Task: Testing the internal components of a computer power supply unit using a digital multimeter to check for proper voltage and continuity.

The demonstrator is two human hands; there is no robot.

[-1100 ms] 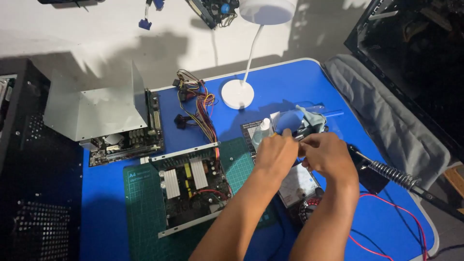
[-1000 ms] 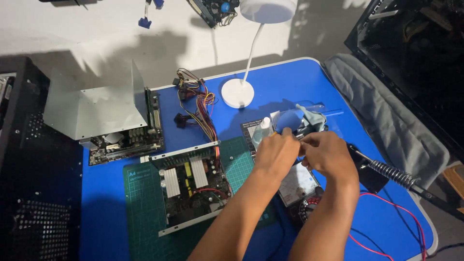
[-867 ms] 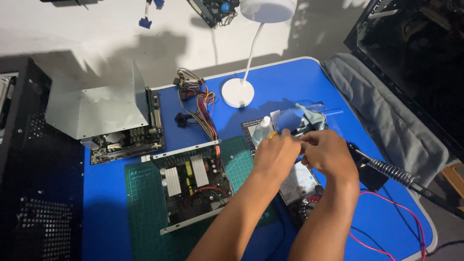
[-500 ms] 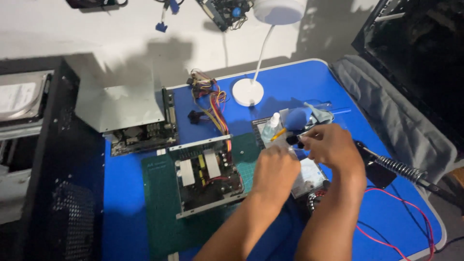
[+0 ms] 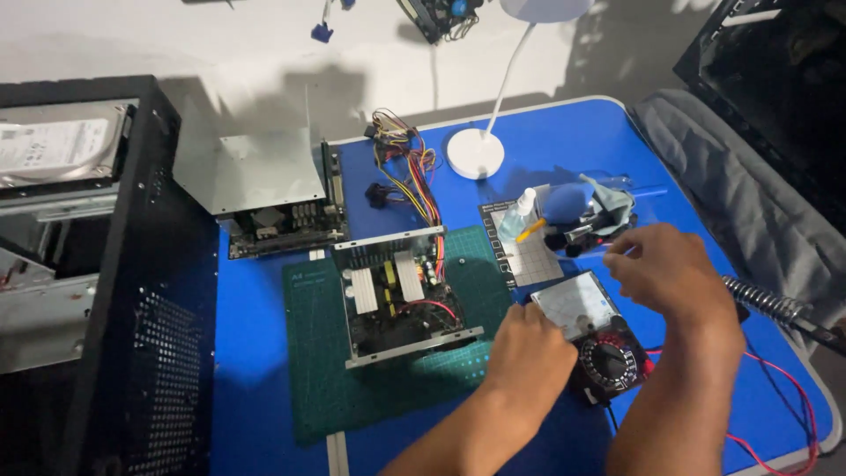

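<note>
Blue covers the table (image 5: 264,353) that fills most of the view, with a white wall behind it and a dark green cutting mat (image 5: 317,370) laid across its middle. On the mat sits an opened power supply (image 5: 401,295), its lid off so the circuit parts inside show, and a bundle of coloured wires (image 5: 410,172) runs from its back edge toward the wall. Just behind it lies a circuit board (image 5: 282,225) with a grey metal plate (image 5: 247,167) above it. A black computer case (image 5: 106,291) stands at the left edge of the table. A white desk lamp (image 5: 476,150) has its round base near the far edge.

The left hand (image 5: 529,353) rests with loosely curled fingers on the left edge of a multimeter (image 5: 595,339) that lies flat on the table just right of the mat; whether it truly grips the meter I cannot tell. The right hand (image 5: 674,273) hovers above the meter's far right corner, fingers bent and pinched together, though anything between them is too small to make out. Red leads (image 5: 767,397) trail from the meter across the table to the right. Behind the meter lie a small clear bottle (image 5: 520,211), a blue air blower (image 5: 568,203) and a grid-marked card (image 5: 529,256)
</note>
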